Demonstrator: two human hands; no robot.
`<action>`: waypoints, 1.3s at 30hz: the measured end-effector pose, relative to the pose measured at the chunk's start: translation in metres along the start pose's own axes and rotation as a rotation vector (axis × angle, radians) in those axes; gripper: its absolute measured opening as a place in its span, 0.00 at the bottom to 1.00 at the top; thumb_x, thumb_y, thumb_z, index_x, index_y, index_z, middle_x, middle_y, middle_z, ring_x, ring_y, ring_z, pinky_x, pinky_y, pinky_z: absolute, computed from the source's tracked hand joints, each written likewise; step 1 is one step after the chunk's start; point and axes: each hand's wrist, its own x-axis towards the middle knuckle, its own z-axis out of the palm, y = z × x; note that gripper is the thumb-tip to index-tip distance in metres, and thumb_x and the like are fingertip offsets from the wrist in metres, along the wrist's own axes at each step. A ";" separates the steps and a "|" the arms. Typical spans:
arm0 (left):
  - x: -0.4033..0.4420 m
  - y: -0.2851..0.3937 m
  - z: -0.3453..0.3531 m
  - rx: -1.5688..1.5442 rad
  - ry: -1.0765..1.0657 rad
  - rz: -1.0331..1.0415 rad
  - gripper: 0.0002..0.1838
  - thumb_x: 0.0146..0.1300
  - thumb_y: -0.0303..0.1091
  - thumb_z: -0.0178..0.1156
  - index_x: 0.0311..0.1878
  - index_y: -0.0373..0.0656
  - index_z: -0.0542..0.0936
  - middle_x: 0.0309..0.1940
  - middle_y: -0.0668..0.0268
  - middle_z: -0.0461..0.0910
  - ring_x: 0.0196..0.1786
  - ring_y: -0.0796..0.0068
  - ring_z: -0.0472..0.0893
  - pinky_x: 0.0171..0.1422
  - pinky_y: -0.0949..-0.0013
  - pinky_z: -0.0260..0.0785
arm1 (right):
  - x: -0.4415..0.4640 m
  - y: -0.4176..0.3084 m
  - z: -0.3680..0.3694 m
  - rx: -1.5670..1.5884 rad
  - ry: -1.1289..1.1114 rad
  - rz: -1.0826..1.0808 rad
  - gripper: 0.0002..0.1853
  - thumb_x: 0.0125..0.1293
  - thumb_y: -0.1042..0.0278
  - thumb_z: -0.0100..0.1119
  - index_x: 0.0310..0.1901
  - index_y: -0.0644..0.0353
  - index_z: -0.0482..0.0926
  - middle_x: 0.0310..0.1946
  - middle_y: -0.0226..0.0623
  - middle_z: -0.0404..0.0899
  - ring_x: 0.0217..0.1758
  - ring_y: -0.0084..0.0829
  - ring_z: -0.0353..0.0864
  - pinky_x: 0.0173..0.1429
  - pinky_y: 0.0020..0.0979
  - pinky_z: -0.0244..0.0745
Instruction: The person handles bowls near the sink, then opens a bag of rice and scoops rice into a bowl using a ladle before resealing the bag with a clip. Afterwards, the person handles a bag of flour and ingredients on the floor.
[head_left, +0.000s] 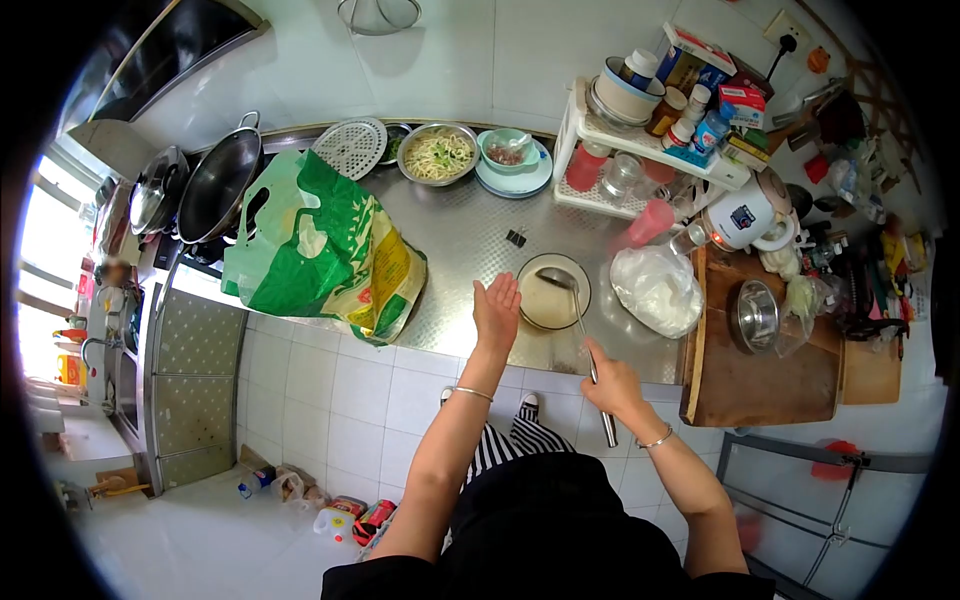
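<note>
The right hand point(612, 385) is closed around the handle of the ladle point(578, 312); the left hand point(497, 312) is open and holds nothing, just beside the bowl point(550, 328) on its left. The bowl stands on the bench point(465, 240), nearer the left hand than the right. The ladle's long axis slants — head in the bowl, pointing forward and left, handle end back towards the person, beyond the bench edge.
</note>
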 end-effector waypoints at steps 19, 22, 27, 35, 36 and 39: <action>0.003 -0.004 0.019 -0.017 -0.001 -0.044 0.41 0.69 0.63 0.34 0.70 0.34 0.52 0.71 0.57 0.53 0.74 0.64 0.52 0.76 0.62 0.40 | -0.021 0.002 -0.019 0.066 0.106 -0.041 0.38 0.46 0.67 0.55 0.65 0.54 0.63 0.21 0.47 0.78 0.25 0.48 0.79 0.32 0.45 0.73; 0.001 -0.006 0.016 -0.024 0.005 -0.070 0.39 0.70 0.60 0.35 0.70 0.35 0.54 0.70 0.58 0.55 0.73 0.63 0.54 0.74 0.61 0.45 | -0.026 0.002 -0.018 0.225 0.143 -0.013 0.38 0.46 0.68 0.55 0.65 0.55 0.63 0.17 0.43 0.74 0.21 0.43 0.76 0.29 0.41 0.70; 0.002 -0.007 0.020 -0.030 -0.001 -0.095 0.39 0.69 0.62 0.34 0.71 0.37 0.52 0.72 0.60 0.53 0.74 0.64 0.51 0.74 0.61 0.43 | -0.027 0.001 -0.020 0.524 0.090 0.026 0.38 0.46 0.69 0.55 0.66 0.56 0.63 0.14 0.38 0.68 0.17 0.36 0.69 0.27 0.36 0.66; -0.002 0.001 0.030 -0.031 -0.059 -0.054 0.40 0.69 0.62 0.35 0.70 0.36 0.53 0.71 0.60 0.53 0.73 0.64 0.52 0.73 0.61 0.45 | -0.028 -0.001 -0.017 0.469 0.163 0.011 0.39 0.47 0.69 0.54 0.67 0.51 0.63 0.15 0.37 0.68 0.17 0.35 0.70 0.27 0.34 0.67; -0.006 0.000 0.025 -0.038 -0.087 -0.052 0.40 0.69 0.62 0.35 0.70 0.35 0.53 0.71 0.60 0.53 0.73 0.64 0.52 0.73 0.61 0.46 | -0.032 -0.004 -0.018 0.472 0.173 0.017 0.39 0.47 0.69 0.54 0.67 0.50 0.63 0.15 0.37 0.68 0.17 0.35 0.70 0.28 0.35 0.68; -0.003 -0.002 0.023 -0.020 -0.064 -0.045 0.40 0.69 0.61 0.35 0.70 0.35 0.53 0.71 0.59 0.54 0.73 0.64 0.53 0.73 0.60 0.46 | -0.030 -0.003 -0.013 0.418 0.152 0.029 0.38 0.47 0.70 0.54 0.66 0.50 0.63 0.15 0.37 0.68 0.17 0.36 0.70 0.28 0.35 0.69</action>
